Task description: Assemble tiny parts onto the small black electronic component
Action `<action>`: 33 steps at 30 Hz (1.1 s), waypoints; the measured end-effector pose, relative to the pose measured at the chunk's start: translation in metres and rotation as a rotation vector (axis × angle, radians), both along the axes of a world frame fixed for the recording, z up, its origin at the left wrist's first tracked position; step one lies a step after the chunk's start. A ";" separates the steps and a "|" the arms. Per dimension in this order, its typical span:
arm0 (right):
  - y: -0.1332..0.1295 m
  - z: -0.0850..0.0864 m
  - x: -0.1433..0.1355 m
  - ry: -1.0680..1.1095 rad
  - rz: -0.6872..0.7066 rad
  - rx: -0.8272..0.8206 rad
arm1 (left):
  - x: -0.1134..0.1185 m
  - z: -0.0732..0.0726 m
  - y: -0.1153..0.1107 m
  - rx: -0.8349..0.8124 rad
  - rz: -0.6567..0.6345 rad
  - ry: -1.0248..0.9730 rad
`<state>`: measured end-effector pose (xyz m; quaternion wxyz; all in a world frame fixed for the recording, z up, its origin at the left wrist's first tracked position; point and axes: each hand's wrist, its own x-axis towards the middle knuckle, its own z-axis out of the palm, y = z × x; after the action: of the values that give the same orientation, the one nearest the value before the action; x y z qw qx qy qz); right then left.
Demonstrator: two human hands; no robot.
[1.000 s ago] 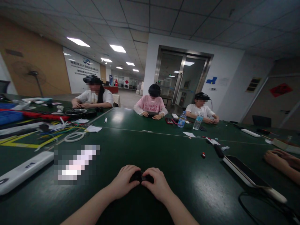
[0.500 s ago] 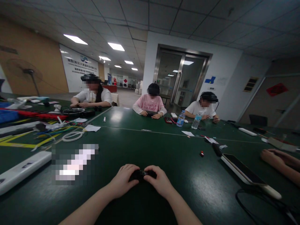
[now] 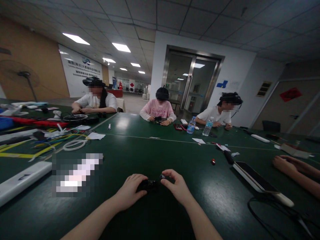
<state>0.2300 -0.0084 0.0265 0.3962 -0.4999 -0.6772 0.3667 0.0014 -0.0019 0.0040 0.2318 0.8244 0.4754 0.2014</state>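
Note:
My left hand (image 3: pixel 130 190) is closed around one end of a small black box-like object (image 3: pixel 150 184), held low over the green table. Light specks show on the object's upper face, too small to make out. Apart from it, just to the right, my right hand (image 3: pixel 177 186) pinches a small dark piece (image 3: pixel 162 177) between thumb and forefinger. What kind of thing either one is, I cannot tell.
On the left lie a white bar-shaped case (image 3: pixel 23 181), a coiled white cable (image 3: pixel 74 144) and loose wires. To the right are a phone-like device (image 3: pixel 256 176), a black cable (image 3: pixel 250 208) and a small red item (image 3: pixel 213 161). Bottles (image 3: pixel 208 126) and seated people are beyond.
My right hand has moved off the black object to the right, with a small dark piece in its fingers. My left hand keeps its hold. The view has shifted slightly.

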 end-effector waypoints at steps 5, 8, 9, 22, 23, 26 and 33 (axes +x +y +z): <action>0.000 0.007 0.008 0.013 -0.060 0.023 | 0.001 0.003 -0.002 0.003 -0.004 -0.006; 0.002 0.006 0.013 0.030 -0.067 0.035 | 0.001 0.005 -0.002 -0.007 0.003 0.002; 0.003 0.006 0.014 0.038 -0.068 0.039 | 0.001 0.005 -0.002 -0.008 0.003 0.003; 0.011 -0.003 0.032 0.197 -0.146 0.070 | -0.001 -0.002 0.001 0.004 -0.006 -0.010; 0.011 -0.002 0.033 0.208 -0.144 0.075 | -0.002 -0.003 0.001 0.001 -0.006 -0.007; 0.009 0.001 0.035 0.227 -0.139 0.085 | -0.003 -0.004 0.002 -0.007 -0.006 0.000; 0.008 0.003 0.035 0.207 -0.151 0.066 | -0.003 -0.003 0.001 -0.007 -0.013 -0.008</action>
<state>0.2651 -0.0004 0.0293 0.5065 -0.4957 -0.6050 0.3630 -0.0020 -0.0006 0.0009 0.2379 0.8259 0.4697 0.2015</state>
